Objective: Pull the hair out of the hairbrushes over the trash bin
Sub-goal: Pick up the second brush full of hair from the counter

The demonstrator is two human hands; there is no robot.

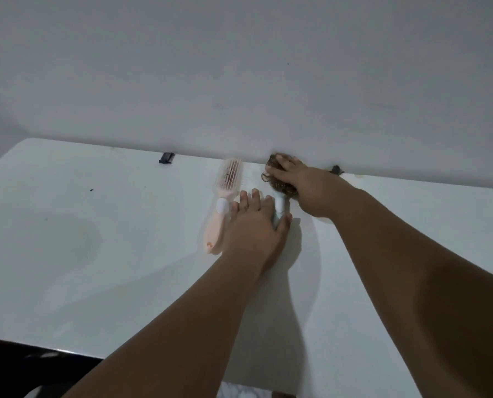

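A pink hairbrush (221, 206) lies on the white table (96, 225) near the far edge, bristles up, handle toward me. Just to its right lies a pale blue hairbrush (279, 206) whose head is covered by a clump of brown curly hair (274, 175). My left hand (256, 225) lies over the blue brush's handle, with the thumb on its right side and the fingers on its left. My right hand (302, 186) rests on the hair clump, fingers spread over it. No trash bin is in view.
The table stands against a plain grey wall (239, 67). Two small black clips (166, 158) (336, 169) sit at its far edge. A few dark specks dot the left part of the tabletop. A dark area shows below the near left edge.
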